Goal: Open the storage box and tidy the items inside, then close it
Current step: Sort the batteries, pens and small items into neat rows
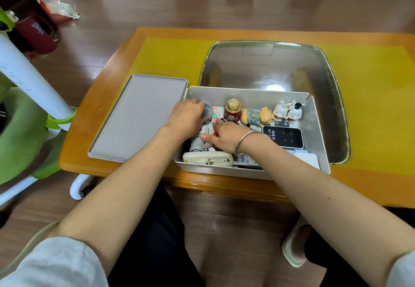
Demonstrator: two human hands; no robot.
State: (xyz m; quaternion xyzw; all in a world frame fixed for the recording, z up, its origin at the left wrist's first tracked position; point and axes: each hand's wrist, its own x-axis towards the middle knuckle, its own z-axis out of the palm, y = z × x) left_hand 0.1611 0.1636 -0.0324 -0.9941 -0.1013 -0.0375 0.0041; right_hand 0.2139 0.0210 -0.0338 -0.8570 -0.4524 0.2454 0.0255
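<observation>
Nearest the person, along the front wall of the open grey plastic storage box (251,173), lies a cream oblong stapler-like tool (207,158), with a keypad device half hidden under the right wrist. The box sits at the near edge of the orange wooden table (107,98), and its flat grey lid (139,116) lies upturned just beside it on the left.

Both hands work in the box's left half. The right hand (226,136) lies low over the clutter with fingers bent, seemingly pinching a small red item, though that grip is mostly hidden. The left hand (186,116) curls round a clear rounded plastic piece (207,111).

Farther back stand a red bottle with a gold cap (232,111), a pig figurine (256,116) and a pair of white rabbit figurines (288,109); a black Wi-Fi device (284,137) lies flat at right.

To tidy well, lift the small pieces clear rather than dragging them, keep elbows away from the upright figurines, and lay flat things low so the lid seats later.

Beyond the box rests a shallow glass tray (336,98).
</observation>
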